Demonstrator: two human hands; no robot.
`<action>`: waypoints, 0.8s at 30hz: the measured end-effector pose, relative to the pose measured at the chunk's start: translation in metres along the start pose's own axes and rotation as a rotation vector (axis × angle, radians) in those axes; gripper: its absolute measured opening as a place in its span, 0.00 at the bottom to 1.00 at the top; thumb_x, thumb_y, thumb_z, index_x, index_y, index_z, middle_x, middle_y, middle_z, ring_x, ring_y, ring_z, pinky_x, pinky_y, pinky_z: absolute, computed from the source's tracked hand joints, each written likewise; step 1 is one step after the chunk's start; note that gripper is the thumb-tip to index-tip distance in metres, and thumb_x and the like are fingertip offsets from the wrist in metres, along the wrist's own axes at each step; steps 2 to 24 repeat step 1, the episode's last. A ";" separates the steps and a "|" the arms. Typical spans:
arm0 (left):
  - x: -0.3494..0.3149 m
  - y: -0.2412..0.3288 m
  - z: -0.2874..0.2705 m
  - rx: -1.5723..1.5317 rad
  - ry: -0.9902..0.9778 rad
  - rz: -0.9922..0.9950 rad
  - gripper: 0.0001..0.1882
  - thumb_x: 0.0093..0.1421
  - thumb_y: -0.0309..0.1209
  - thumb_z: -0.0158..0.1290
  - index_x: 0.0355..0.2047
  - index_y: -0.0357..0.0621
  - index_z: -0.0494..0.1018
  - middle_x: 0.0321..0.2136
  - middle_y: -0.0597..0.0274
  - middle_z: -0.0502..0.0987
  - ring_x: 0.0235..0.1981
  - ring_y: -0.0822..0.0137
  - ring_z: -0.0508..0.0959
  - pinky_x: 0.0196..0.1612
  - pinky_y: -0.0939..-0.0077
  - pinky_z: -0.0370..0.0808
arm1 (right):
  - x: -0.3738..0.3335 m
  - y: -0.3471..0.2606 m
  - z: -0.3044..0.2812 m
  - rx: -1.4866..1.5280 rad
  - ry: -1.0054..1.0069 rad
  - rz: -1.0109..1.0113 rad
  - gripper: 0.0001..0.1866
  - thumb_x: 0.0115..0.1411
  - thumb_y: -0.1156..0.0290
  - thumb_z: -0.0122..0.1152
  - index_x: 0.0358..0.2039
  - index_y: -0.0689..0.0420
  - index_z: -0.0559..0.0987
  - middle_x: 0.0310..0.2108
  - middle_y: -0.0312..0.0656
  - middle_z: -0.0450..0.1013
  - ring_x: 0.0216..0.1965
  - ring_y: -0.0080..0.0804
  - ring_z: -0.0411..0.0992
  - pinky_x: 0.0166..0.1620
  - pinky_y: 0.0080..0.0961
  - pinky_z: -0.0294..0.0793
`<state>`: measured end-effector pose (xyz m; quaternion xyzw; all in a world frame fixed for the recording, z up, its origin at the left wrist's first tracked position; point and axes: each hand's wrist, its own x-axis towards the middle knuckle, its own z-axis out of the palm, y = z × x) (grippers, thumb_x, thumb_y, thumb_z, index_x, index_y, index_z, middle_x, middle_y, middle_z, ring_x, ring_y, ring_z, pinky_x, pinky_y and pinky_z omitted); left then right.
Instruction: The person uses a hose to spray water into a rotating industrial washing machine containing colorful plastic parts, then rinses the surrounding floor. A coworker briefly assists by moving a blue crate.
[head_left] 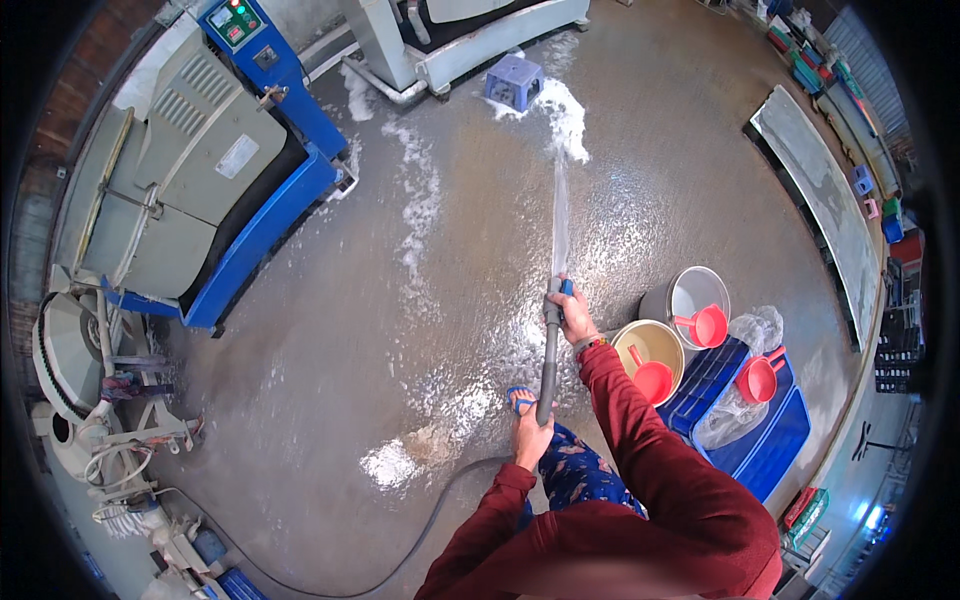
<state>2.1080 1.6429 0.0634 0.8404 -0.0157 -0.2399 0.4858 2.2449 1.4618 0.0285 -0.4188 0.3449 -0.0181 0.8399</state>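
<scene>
With both hands I hold a grey hose nozzle wand [549,365] pointing away from me. My right hand [577,315] is closed around its front end, by a small blue lever [567,287]. Farther back, my left hand [532,440] grips the rear end, where a dark hose [437,515] trails off to the left. From the tip a straight water jet [561,215] shoots forward over the wet concrete floor [480,200]. It reaches white foam [566,120] beside a small purple plastic stool [514,82].
Right of me stand a cream bucket [676,344] and a grey bucket [684,290], each with a red dipper. Blue crates [775,440] hold clear plastic bags and another red dipper [757,381]. Machines [200,150] line the left and far sides. A long metal panel [810,190] lies at right.
</scene>
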 end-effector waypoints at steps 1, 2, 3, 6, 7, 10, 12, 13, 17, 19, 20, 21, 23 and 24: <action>0.000 -0.001 0.000 -0.014 -0.019 -0.013 0.11 0.51 0.32 0.52 0.36 0.54 0.74 0.27 0.51 0.76 0.30 0.52 0.77 0.32 0.63 0.72 | 0.001 -0.005 0.002 0.000 -0.001 -0.008 0.36 0.48 0.76 0.53 0.58 0.56 0.52 0.29 0.40 0.64 0.25 0.29 0.67 0.22 0.29 0.72; 0.000 -0.001 0.000 -0.014 -0.019 -0.013 0.11 0.51 0.32 0.52 0.36 0.54 0.74 0.27 0.51 0.76 0.30 0.52 0.77 0.32 0.63 0.72 | 0.001 -0.005 0.002 0.000 -0.001 -0.008 0.36 0.48 0.76 0.53 0.58 0.56 0.52 0.29 0.40 0.64 0.25 0.29 0.67 0.22 0.29 0.72; 0.000 -0.001 0.000 -0.014 -0.019 -0.013 0.11 0.51 0.32 0.52 0.36 0.54 0.74 0.27 0.51 0.76 0.30 0.52 0.77 0.32 0.63 0.72 | 0.001 -0.005 0.002 0.000 -0.001 -0.008 0.36 0.48 0.76 0.53 0.58 0.56 0.52 0.29 0.40 0.64 0.25 0.29 0.67 0.22 0.29 0.72; 0.000 -0.001 0.000 -0.014 -0.019 -0.013 0.11 0.51 0.32 0.52 0.36 0.54 0.74 0.27 0.51 0.76 0.30 0.52 0.77 0.32 0.63 0.72 | 0.001 -0.005 0.002 0.000 -0.001 -0.008 0.36 0.48 0.76 0.53 0.58 0.56 0.52 0.29 0.40 0.64 0.25 0.29 0.67 0.22 0.29 0.72; 0.000 -0.001 0.000 -0.014 -0.019 -0.013 0.11 0.51 0.32 0.52 0.36 0.54 0.74 0.27 0.51 0.76 0.30 0.52 0.77 0.32 0.63 0.72 | 0.001 -0.005 0.002 0.000 -0.001 -0.008 0.36 0.48 0.76 0.53 0.58 0.56 0.52 0.29 0.40 0.64 0.25 0.29 0.67 0.22 0.29 0.72; 0.000 -0.001 0.000 -0.014 -0.019 -0.013 0.11 0.51 0.32 0.52 0.36 0.54 0.74 0.27 0.51 0.76 0.30 0.52 0.77 0.32 0.63 0.72 | 0.001 -0.005 0.002 0.000 -0.001 -0.008 0.36 0.48 0.76 0.53 0.58 0.56 0.52 0.29 0.40 0.64 0.25 0.29 0.67 0.22 0.29 0.72; 0.000 -0.001 0.000 -0.014 -0.019 -0.013 0.11 0.51 0.32 0.52 0.36 0.54 0.74 0.27 0.51 0.76 0.30 0.52 0.77 0.32 0.63 0.72 | 0.001 -0.005 0.002 0.000 -0.001 -0.008 0.36 0.48 0.76 0.53 0.58 0.56 0.52 0.29 0.40 0.64 0.25 0.29 0.67 0.22 0.29 0.72; 0.000 -0.001 0.000 -0.014 -0.019 -0.013 0.11 0.51 0.32 0.52 0.36 0.54 0.74 0.27 0.51 0.76 0.30 0.52 0.77 0.32 0.63 0.72 | 0.001 -0.005 0.002 0.000 -0.001 -0.008 0.36 0.48 0.76 0.53 0.58 0.56 0.52 0.29 0.40 0.64 0.25 0.29 0.67 0.22 0.29 0.72; 0.000 -0.001 0.000 -0.014 -0.019 -0.013 0.11 0.51 0.32 0.52 0.36 0.54 0.74 0.27 0.51 0.76 0.30 0.52 0.77 0.32 0.63 0.72 | 0.001 -0.005 0.002 0.000 -0.001 -0.008 0.36 0.48 0.76 0.53 0.58 0.56 0.52 0.29 0.40 0.64 0.25 0.29 0.67 0.22 0.29 0.72; 0.000 -0.001 0.000 -0.014 -0.019 -0.013 0.11 0.51 0.32 0.52 0.36 0.54 0.74 0.27 0.51 0.76 0.30 0.52 0.77 0.32 0.63 0.72 | 0.001 -0.005 0.002 0.000 -0.001 -0.008 0.36 0.48 0.76 0.53 0.58 0.56 0.52 0.29 0.40 0.64 0.25 0.29 0.67 0.22 0.29 0.72; 0.000 -0.001 0.000 -0.014 -0.019 -0.013 0.11 0.51 0.32 0.52 0.36 0.54 0.74 0.27 0.51 0.76 0.30 0.52 0.77 0.32 0.63 0.72 | 0.001 -0.005 0.002 0.000 -0.001 -0.008 0.36 0.48 0.76 0.53 0.58 0.56 0.52 0.29 0.40 0.64 0.25 0.29 0.67 0.22 0.29 0.72; 0.000 -0.001 0.000 -0.014 -0.019 -0.013 0.11 0.51 0.32 0.52 0.36 0.54 0.74 0.27 0.51 0.76 0.30 0.52 0.77 0.32 0.63 0.72 | 0.001 -0.005 0.002 0.000 -0.001 -0.008 0.36 0.48 0.76 0.53 0.58 0.56 0.52 0.29 0.40 0.64 0.25 0.29 0.67 0.22 0.29 0.72; 0.000 -0.001 0.000 -0.014 -0.019 -0.013 0.11 0.51 0.32 0.52 0.36 0.54 0.74 0.27 0.51 0.76 0.30 0.52 0.77 0.32 0.63 0.72 | 0.001 -0.005 0.002 0.000 -0.001 -0.008 0.36 0.48 0.76 0.53 0.58 0.56 0.52 0.29 0.40 0.64 0.25 0.29 0.67 0.22 0.29 0.72; 0.000 -0.001 0.000 -0.014 -0.019 -0.013 0.11 0.51 0.32 0.52 0.36 0.54 0.74 0.27 0.51 0.76 0.30 0.52 0.77 0.32 0.63 0.72 | 0.001 -0.005 0.002 0.000 -0.001 -0.008 0.36 0.48 0.76 0.53 0.58 0.56 0.52 0.29 0.40 0.64 0.25 0.29 0.67 0.22 0.29 0.72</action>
